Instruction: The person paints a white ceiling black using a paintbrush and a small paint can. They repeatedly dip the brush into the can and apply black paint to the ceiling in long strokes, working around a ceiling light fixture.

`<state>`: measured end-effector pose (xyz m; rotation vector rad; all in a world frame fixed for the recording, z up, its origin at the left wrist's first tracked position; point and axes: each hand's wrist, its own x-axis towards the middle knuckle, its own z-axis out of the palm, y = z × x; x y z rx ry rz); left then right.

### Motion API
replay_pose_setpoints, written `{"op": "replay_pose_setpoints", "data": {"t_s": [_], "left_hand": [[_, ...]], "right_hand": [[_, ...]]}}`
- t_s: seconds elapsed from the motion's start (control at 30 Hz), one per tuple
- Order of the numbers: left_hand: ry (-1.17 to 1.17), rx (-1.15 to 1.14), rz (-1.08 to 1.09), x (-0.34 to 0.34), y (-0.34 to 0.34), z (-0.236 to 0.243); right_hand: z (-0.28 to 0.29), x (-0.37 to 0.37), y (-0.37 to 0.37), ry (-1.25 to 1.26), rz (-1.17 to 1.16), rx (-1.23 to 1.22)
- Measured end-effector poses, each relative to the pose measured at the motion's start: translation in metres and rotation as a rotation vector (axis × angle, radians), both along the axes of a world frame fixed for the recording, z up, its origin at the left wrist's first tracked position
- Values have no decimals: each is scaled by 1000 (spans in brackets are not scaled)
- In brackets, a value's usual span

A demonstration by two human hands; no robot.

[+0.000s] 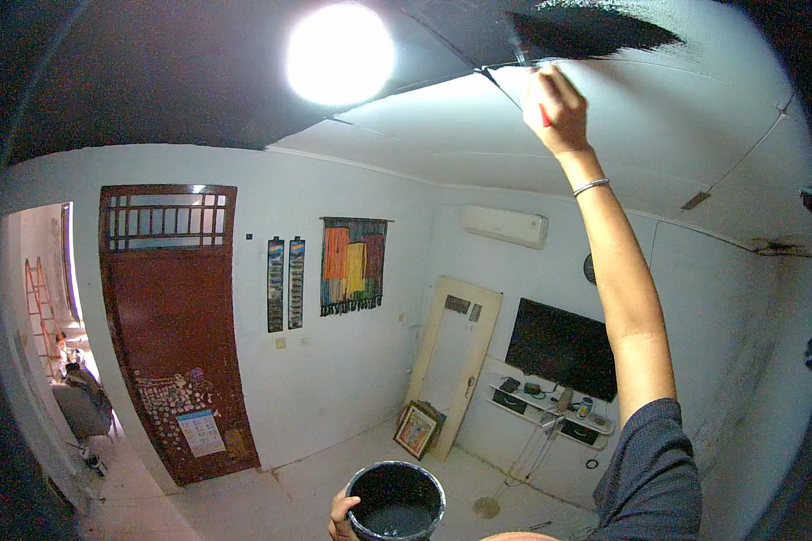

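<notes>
**Brush raised to the ceiling, paint bucket held low**

A paintbrush with a red handle [539, 95] sits clenched in the right hand [558, 108], its dark bristles pressed against the white panelled ceiling [424, 117] just above the grip. Directly above and to the right of that grip spreads a patch of fresh black paint [595, 32], with streaky edges. A thin silver bracelet [591, 187] circles the wrist just below the grip, and the bare forearm runs down from there to a grey short sleeve [650, 460].

Far below, at the lower edge of the view, the left hand [338, 518] grasps the rim of a round black bucket [395, 500], fingers curled over its left side; dark paint shows inside it.

To the left of the right grip, at about the same height, a bright round ceiling lamp [340, 52] glares. Well below it, on the white walls, hang a white air-conditioning unit [505, 225], a black flat television [561, 347] above a small white shelf [550, 410], and a colourful striped wall hanging [353, 266]. A pale unhung door panel [451, 361] leans in the corner, and a brown wooden door [176, 334] stands further left.
</notes>
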<state>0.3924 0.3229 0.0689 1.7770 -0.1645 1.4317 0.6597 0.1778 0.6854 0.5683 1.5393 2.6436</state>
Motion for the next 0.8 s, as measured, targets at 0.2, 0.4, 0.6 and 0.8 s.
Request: {"op": "replay_pose_setpoints", "data": {"t_s": [0.2,0.4,0.6,0.8], "left_hand": [[-15,18,0,0,3,0],[-24,31,33,-15,10,-1],[-20,41,128,-22,13,-8],[2,20,61,-15,15,-1]], "right_hand": [[-11,-13,-4,289,50,237],[-21,-5,24,122,328,399],[-22,26,124,451,41,151],[-3,-20,21,281,38,63]]}}
